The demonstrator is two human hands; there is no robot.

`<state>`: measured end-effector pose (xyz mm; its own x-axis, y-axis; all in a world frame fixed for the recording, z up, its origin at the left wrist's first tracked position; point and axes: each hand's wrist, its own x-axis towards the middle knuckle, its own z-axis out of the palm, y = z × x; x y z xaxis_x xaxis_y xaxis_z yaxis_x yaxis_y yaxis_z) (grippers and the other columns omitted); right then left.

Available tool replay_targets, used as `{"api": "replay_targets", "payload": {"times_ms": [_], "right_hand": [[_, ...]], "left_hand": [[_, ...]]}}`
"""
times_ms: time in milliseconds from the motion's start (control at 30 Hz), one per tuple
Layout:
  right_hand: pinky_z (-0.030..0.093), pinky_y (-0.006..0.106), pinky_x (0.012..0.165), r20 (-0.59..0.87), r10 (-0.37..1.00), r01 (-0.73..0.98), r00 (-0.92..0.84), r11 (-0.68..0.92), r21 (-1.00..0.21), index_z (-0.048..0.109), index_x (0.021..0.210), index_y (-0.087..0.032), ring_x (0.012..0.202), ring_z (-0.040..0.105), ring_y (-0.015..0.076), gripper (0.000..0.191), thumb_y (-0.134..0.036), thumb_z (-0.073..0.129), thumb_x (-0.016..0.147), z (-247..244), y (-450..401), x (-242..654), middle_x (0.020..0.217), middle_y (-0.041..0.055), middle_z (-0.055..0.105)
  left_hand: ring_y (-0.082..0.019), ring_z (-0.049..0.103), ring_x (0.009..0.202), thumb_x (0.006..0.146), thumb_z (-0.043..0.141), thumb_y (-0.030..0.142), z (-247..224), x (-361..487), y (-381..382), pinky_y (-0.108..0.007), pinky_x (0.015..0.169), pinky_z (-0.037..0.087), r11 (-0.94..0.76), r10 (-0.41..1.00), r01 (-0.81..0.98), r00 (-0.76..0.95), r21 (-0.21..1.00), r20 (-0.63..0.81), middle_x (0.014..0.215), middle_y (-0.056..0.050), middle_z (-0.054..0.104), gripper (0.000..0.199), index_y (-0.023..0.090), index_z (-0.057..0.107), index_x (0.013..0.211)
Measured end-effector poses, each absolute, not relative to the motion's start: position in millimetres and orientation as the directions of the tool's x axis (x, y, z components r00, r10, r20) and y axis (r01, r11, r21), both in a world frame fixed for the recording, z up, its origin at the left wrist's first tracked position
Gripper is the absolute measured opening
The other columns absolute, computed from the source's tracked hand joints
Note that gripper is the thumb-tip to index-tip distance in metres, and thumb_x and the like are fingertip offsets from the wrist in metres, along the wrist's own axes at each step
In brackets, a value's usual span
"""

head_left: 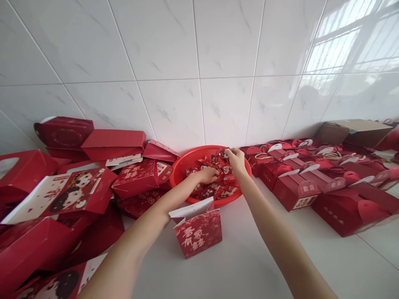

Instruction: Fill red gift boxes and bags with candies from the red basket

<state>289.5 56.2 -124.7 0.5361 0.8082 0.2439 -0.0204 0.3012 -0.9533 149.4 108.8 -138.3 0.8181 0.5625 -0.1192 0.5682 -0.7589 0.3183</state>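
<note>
A red plastic basket (pixel 179 189) holds many small red wrapped packets (pixel 210 192). Inside it, at the middle, my left hand (pixel 209 175) has its fingers curled down among the packets; what they grip, if anything, is hidden. Over the basket's right back part, my right hand (pixel 236 159) pinches a small red packet (pixel 222 153) between thumb and fingers. In front of the basket stands a red gift box (pixel 199 234) with white lettering, upright, its top flaps raised and open, touched by neither hand.
Red boxes (pixel 114 143) lie in a loose pile at the left. Rows of handled red boxes (pixel 294 191) stand at the right, with a brown carton (pixel 355 128) behind them. A white tiled wall (pixel 171 104) rises behind the basket.
</note>
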Motion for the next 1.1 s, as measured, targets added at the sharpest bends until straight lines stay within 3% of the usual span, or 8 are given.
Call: {"api": "replay_targets", "payload": {"times_ms": [167, 300, 433, 567, 667, 767, 933, 1100], "right_hand": [[0.032, 0.025, 0.052, 0.228, 0.817, -0.059, 0.53, 0.303, -0.951, 0.057, 0.064, -0.019, 0.054, 0.04, 0.0114, 0.018, -0.036, 0.062, 0.068, -122.3, 53.8, 288.6, 0.055, -0.0045, 0.05], [0.033, 0.025, 0.052, 0.192, 0.83, -0.129, 0.523, 0.3, -0.945, 0.058, 0.063, -0.019, 0.054, 0.043, 0.0115, 0.016, -0.034, 0.065, 0.067, -119.6, 52.7, 288.6, 0.056, -0.0046, 0.052], [0.04, 0.026, 0.053, 0.116, 0.872, -0.25, 0.476, 0.26, -0.933, 0.058, 0.061, -0.02, 0.056, 0.051, 0.0143, 0.015, -0.032, 0.066, 0.065, -113.4, 48.9, 288.3, 0.056, -0.0023, 0.057], [0.045, 0.027, 0.054, 0.097, 0.923, -0.336, 0.373, 0.232, -0.913, 0.063, 0.062, -0.02, 0.06, 0.058, 0.0169, 0.017, -0.034, 0.072, 0.062, -102.6, 31.3, 286.2, 0.062, -0.0001, 0.065], [0.047, 0.026, 0.055, 0.125, 0.947, -0.353, 0.295, 0.229, -0.907, 0.068, 0.067, -0.019, 0.064, 0.062, 0.0173, 0.022, -0.036, 0.079, 0.059, -91.8, 9.3, 281.8, 0.069, 0.0013, 0.07], [0.051, 0.027, 0.061, 0.158, 0.974, -0.363, 0.159, 0.207, -0.908, 0.073, 0.075, -0.017, 0.069, 0.065, 0.0181, 0.031, -0.039, 0.085, 0.057, -80.8, -13.0, 274.2, 0.075, 0.003, 0.073], [0.048, 0.024, 0.061, 0.235, 0.97, -0.33, 0.056, 0.24, -0.913, 0.071, 0.081, -0.018, 0.066, 0.064, 0.0153, 0.035, -0.042, 0.088, 0.061, -68.8, -39.9, 259.6, 0.074, 0.0006, 0.071], [0.042, 0.023, 0.057, 0.347, 0.936, -0.173, -0.059, 0.333, -0.927, 0.069, 0.076, -0.017, 0.063, 0.057, 0.0129, 0.032, -0.045, 0.082, 0.071, -56.6, -63.9, 253.2, 0.07, 0.0006, 0.066]], "left_hand": [[-0.016, 0.046, 0.053, 0.08, 0.051, 0.013, -134.2, 148.5, 105.9, -0.028, 0.06, 0.035, -0.735, 0.592, 0.569, 0.804, 0.368, -0.061, 0.053, 0.001, 0.05, 0.028, 0.021, 0.044, 0.054], [-0.017, 0.053, 0.058, 0.08, 0.052, 0.016, -129.3, 144.7, 108.9, -0.028, 0.063, 0.04, -0.69, 0.641, 0.562, 0.767, 0.457, 0.024, 0.057, 0.0, 0.057, 0.023, 0.02, 0.053, 0.058], [-0.024, 0.066, 0.078, 0.085, 0.053, 0.027, -117.2, 136.5, 110.5, -0.033, 0.076, 0.049, -0.643, 0.7, 0.501, 0.691, 0.579, 0.181, 0.08, -0.005, 0.072, 0.018, 0.019, 0.067, 0.076], [-0.025, 0.066, 0.102, 0.088, 0.051, 0.04, -104.1, 122.9, 99.8, -0.034, 0.09, 0.05, -0.626, 0.724, 0.37, 0.603, 0.686, 0.336, 0.105, -0.008, 0.073, 0.029, 0.019, 0.068, 0.099], [-0.022, 0.067, 0.094, 0.088, 0.054, 0.05, -92.9, 108.2, 79.8, -0.033, 0.084, 0.051, -0.604, 0.737, 0.255, 0.54, 0.755, 0.407, 0.097, -0.006, 0.072, 0.038, 0.019, 0.062, 0.108], [-0.02, 0.065, 0.08, 0.083, 0.064, 0.055, -77.7, 93.3, 51.6, -0.031, 0.076, 0.05, -0.561, 0.76, 0.136, 0.474, 0.816, 0.444, 0.085, -0.003, 0.07, 0.042, 0.02, 0.057, 0.106], [-0.019, 0.066, 0.085, 0.087, 0.063, 0.047, -55.0, 77.8, 1.9, -0.03, 0.082, 0.05, -0.646, 0.717, 0.181, 0.476, 0.741, 0.509, 0.088, -0.003, 0.069, 0.032, 0.02, 0.056, 0.103], [-0.019, 0.067, 0.101, 0.092, 0.058, 0.039, -45.0, 63.2, -34.9, -0.03, 0.091, 0.05, -0.708, 0.668, 0.234, 0.529, 0.667, 0.523, 0.11, -0.004, 0.068, 0.024, 0.022, 0.057, 0.11]]}}
